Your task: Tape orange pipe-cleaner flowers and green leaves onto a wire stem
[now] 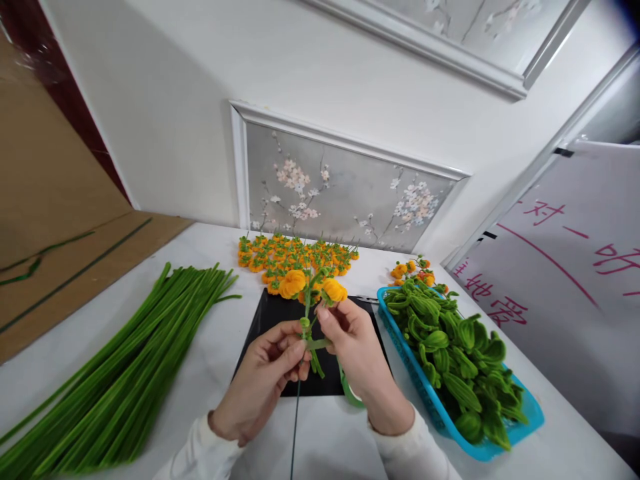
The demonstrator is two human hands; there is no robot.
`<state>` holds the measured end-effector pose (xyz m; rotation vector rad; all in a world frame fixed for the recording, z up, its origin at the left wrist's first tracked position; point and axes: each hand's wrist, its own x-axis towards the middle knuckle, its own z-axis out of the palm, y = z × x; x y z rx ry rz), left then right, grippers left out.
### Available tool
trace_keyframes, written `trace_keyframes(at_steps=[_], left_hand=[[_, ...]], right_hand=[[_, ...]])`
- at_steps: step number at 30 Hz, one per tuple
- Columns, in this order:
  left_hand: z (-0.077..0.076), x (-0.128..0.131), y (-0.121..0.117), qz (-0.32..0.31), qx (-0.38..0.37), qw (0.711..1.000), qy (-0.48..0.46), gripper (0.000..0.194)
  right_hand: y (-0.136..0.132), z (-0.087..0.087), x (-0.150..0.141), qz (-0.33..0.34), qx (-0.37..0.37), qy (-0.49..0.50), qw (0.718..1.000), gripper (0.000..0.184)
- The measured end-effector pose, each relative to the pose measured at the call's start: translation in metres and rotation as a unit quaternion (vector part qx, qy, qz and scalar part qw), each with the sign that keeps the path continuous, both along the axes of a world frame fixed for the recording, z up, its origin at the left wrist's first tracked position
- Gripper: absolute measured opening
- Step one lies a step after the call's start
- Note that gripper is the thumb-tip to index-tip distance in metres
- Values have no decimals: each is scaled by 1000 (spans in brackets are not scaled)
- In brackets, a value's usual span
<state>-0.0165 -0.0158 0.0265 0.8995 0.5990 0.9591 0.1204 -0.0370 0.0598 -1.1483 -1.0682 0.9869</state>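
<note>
White tabletop (210, 353), faint grey veining, across the lower frame. Behind it, pale wall (150, 100) with a framed blossom panel (345, 180) at mid-frame and an upper panel (480, 40) at top right, cut off by the top edge. Brown cardboard (55, 167) along the left edge. White board (580, 333) with red handwriting at right, cut off by that edge.

At centre, over a black mat (265, 310): flower spray (308, 298) on a long thin wire (296, 427), upright between both hands. Orange left bloom (293, 285) and right bloom (335, 290) near the top, green sprigs (317, 365) lower down. In left hand (275, 373), a pinched stem, thumb against curled fingers, just below a small green bud (304, 323). On right hand (357, 347), thumb and forefinger pressed together at the base of the right bloom. Pale green tape (317, 345) between the two hands; cannot make out its end under the right hand's curled fingers. Tape roll (351, 395) mostly hidden behind the right wrist.

Beyond the mat, crowded orange flowers (300, 253), some hidden behind the spray. Lower left, sheaf of green stems (135, 373), cut off by the frame. Right, blue basket (535, 417) heaped with green leaves (460, 353), lower layers hidden. Past its far end, small orange cluster (413, 273), partly covered. Metal tool (367, 300) between mat and basket, half hidden; cannot tell what kind. Cut off at bottom: wire and white sleeves (200, 450).
</note>
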Motion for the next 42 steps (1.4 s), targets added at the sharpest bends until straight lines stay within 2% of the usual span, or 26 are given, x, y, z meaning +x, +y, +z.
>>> trace_keyframes(at_steps=[3, 8, 15, 21, 27, 31, 34, 36, 38, 42], left_hand=[[1, 0, 0, 2, 9, 1000, -4, 14], [4, -1, -1, -20, 13, 1000, 10, 16], [4, -1, -1, -30, 16, 999, 23, 16], [2, -2, 0, -38, 28, 998, 40, 17], [5, 0, -1, -34, 64, 994, 82, 20], [9, 1, -3, 11, 141, 979, 145, 25], [11, 1, -4, 43, 164, 972, 164, 27], [12, 1, -4, 50, 172, 970, 167, 27], [13, 1, -4, 50, 179, 968, 169, 28], [12, 0, -3, 40, 178, 968, 174, 28]], right_hand=[[1, -1, 0, 17, 11, -24, 999, 23], [0, 3, 0, 51, -12, 18, 998, 26], [-2, 6, 0, 66, -20, 23, 997, 24], [-2, -1, -1, 44, 9, -21, 999, 19], [1, -9, -3, 52, 14, -1, 999, 15], [1, -10, -1, 27, 28, -61, 997, 12], [-2, -7, 6, 13, 38, -147, 988, 16], [-3, -5, 10, 33, 33, -203, 978, 15], [-4, -3, 12, 77, 18, -220, 972, 13], [-2, -3, 13, 124, -7, -155, 980, 14]])
